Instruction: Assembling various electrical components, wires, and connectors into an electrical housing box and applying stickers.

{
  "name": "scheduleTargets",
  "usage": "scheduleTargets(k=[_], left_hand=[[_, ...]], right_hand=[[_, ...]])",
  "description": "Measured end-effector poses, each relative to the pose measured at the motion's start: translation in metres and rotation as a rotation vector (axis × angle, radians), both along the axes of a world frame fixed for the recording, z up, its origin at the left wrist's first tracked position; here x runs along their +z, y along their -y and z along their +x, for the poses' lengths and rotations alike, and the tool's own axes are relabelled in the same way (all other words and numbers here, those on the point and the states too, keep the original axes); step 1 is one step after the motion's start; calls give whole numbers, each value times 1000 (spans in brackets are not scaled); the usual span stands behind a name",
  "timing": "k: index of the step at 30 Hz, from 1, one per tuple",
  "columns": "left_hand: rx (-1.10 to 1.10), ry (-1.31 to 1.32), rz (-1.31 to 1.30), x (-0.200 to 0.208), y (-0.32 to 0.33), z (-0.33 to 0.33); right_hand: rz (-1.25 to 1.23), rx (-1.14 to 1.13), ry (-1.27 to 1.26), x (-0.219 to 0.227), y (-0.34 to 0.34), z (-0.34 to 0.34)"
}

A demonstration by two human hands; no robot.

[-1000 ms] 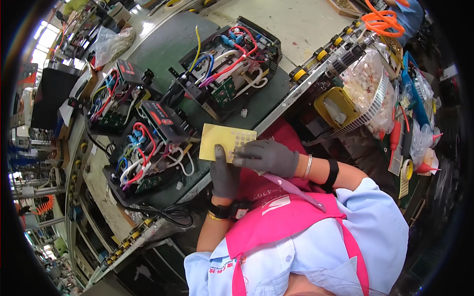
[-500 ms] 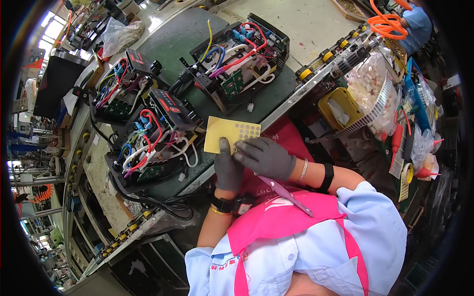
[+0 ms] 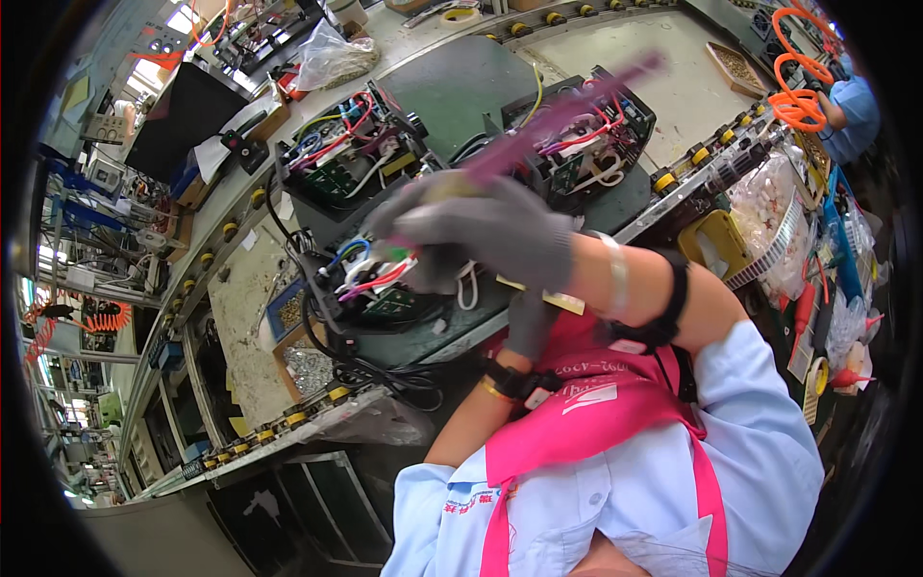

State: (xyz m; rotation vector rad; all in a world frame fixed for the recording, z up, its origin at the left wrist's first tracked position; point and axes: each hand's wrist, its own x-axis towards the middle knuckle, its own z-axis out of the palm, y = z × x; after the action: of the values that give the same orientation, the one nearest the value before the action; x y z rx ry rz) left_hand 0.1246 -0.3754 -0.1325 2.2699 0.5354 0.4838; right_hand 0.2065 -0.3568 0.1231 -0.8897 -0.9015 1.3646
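Observation:
My right hand (image 3: pixel 495 231), in a grey glove, is blurred as it reaches over the nearest of several open black electrical units (image 3: pixel 351 298). Its fingers are closed round slim purple tweezers (image 3: pixel 567 111), whose back end sticks up and away; the tip is hidden. Below my right wrist, my gloved left hand (image 3: pixel 527 327) is partly covered by that arm. It keeps hold of a pale yellow sticker sheet (image 3: pixel 565 301), of which only edges show. A second unit (image 3: pixel 351 149) stands behind the first, and a third (image 3: pixel 615 144) lies to the right, all with coloured wires and green boards.
The units stand on a dark green board (image 3: pixel 457 82) beside a roller conveyor edge (image 3: pixel 697 154). To the right are a yellow bin (image 3: pixel 716 240) and bagged parts (image 3: pixel 764 197). Black cables (image 3: pixel 404 380) hang at the front edge. Another person (image 3: pixel 851 115) is at far right.
My right hand has left the sticker sheet and moved left and up over the nearest unit, swinging the tweezers upward. The whole view has shifted, so the units appear further right.

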Motion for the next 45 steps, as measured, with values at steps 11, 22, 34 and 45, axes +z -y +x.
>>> scheduleTargets(k=[11, 22, 34, 45], left_hand=[[-97, 275, 236, -5, -12, -6], [-104, 352, 106, -19, -8, -7], [-126, -63, -184, 35, -2, 1], [46, 280, -820, 37, 1, 3]], right_hand=[[-197, -41, 356, -23, -119, -70], [-214, -40, 429, -24, -121, -77], [294, -260, 120, 7, -22, -2], [250, -322, 1748, -168, 125, 69]])
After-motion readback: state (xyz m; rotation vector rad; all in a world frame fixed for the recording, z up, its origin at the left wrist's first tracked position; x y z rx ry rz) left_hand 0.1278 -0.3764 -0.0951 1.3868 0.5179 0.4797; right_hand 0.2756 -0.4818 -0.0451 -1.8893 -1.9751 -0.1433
